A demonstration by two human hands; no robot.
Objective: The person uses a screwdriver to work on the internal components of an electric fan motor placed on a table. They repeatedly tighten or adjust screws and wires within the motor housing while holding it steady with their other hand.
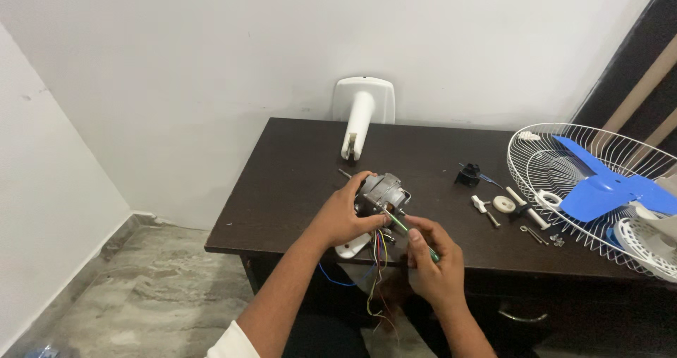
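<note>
A white fan stand [361, 118] lies at the far edge of the dark wooden table [282, 189]. Toward the table's right end rests a white wire fan guard [564, 181] holding a blue fan blade [599, 192]. Small white plastic parts and screws [508, 210] lie just beside the guard.

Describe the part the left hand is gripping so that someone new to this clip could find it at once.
Start at the dark brown table and look to its front edge, at the middle. There the left hand grips a grey metal fan motor. It alone trails a bundle of coloured wires over the edge, unlike the small white plastic parts to its right.
</note>
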